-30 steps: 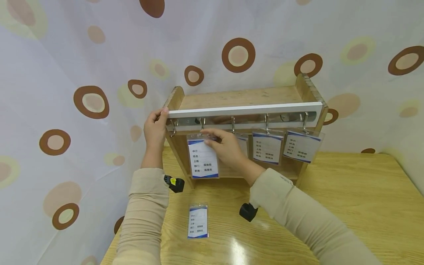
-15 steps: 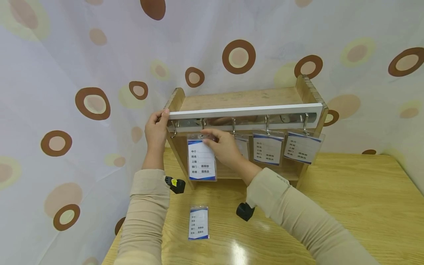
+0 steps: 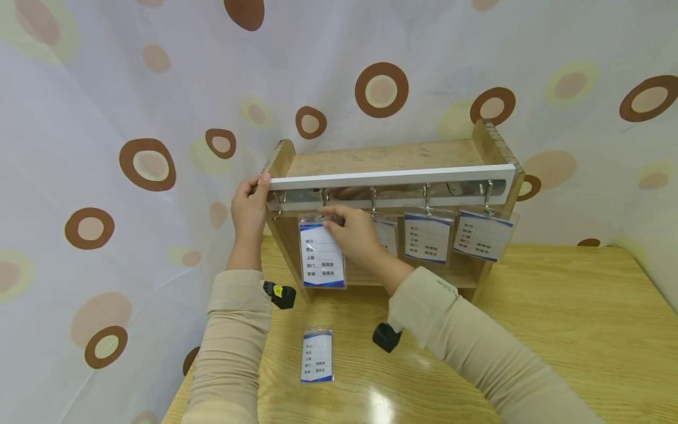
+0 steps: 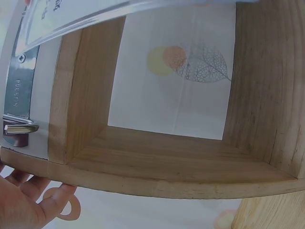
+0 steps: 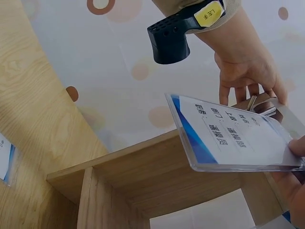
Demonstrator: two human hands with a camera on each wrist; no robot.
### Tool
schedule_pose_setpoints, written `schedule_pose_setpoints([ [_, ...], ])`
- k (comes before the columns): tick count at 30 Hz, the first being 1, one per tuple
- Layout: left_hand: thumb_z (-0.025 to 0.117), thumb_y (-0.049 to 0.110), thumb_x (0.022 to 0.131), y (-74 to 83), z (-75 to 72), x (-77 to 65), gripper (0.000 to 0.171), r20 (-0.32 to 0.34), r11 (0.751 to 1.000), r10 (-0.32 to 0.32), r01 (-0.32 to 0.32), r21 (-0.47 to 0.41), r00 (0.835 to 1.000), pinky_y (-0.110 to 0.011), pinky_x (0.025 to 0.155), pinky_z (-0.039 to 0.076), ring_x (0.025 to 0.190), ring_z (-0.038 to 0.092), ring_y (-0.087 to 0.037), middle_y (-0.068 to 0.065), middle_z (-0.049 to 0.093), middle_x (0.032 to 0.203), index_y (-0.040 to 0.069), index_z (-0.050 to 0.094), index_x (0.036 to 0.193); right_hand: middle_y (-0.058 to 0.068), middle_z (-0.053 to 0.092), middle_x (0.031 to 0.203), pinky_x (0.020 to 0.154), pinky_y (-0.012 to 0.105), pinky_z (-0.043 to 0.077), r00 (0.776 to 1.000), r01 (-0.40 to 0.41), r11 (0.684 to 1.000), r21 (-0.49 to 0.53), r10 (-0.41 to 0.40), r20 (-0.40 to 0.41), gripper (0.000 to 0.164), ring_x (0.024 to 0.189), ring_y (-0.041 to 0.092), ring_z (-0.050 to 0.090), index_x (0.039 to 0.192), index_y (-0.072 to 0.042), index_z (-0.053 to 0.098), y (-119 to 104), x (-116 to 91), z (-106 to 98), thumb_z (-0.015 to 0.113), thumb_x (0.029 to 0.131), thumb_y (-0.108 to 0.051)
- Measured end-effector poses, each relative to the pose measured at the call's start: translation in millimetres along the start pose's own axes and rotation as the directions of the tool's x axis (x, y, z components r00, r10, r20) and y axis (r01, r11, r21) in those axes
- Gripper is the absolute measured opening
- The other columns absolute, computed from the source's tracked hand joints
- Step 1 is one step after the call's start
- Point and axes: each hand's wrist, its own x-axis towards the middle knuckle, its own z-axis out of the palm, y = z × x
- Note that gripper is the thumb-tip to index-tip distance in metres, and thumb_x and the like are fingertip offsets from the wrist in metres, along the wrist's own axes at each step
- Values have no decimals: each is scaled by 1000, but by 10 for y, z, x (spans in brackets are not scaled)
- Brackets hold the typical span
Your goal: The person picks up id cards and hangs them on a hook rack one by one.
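Observation:
Between thumb and fingers, my right hand [image 3: 356,235] pinches the top edge of a clear badge holder [image 3: 322,256] with a blue-and-white card. In the head view it hangs just below the second hook from the left; whether its slot is over the hook is hidden by the fingers. My left hand [image 3: 250,206] grips the upper left corner of the wooden shelf [image 3: 386,154], at the end of its white hook rail [image 3: 392,176]. The right wrist view shows the badge holder [image 5: 233,133] tilted in front of the shelf, with the left hand [image 5: 250,71] behind.
Several badge holders hang farther right on the rail, including one at the right end [image 3: 484,235]. The leftmost hook [image 3: 278,206] carries none. Another badge holder [image 3: 317,356] lies on the wooden table [image 3: 572,330]. A patterned cloth [image 3: 424,35] stands behind and at the left.
The badge holder in my right hand has shifted slightly left and hangs straighter below the second hook. My right forearm has moved a little left. The left hand stays at the corner.

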Motion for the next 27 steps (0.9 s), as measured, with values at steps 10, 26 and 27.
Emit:
schedule_pose_setpoints([
  [10,58,38,81,6,-5,9,39,9,1000,1,-1,1,1000,-26,78,37,91,46,-12,-3,55,99,8,60,104,6,61,86,53,21,44,998,60,998,-25,-61,-30,24,64,13,53,105,-9,61,12,13,28,56,82,-3],
  [26,58,38,80,1,0,3,38,7,1000,-6,6,-10,1000,-24,75,37,87,47,-11,-2,55,96,8,61,104,5,61,88,59,20,45,975,202,979,-23,-203,-95,22,71,12,53,101,-6,62,171,12,65,55,82,2],
  [27,58,37,80,-1,2,4,38,5,1000,-6,6,-9,1000,-24,75,37,87,47,-11,-2,55,96,8,61,104,5,61,88,60,20,45,975,201,979,-23,-202,-97,22,71,12,54,101,-7,62,177,9,66,55,82,1],
])
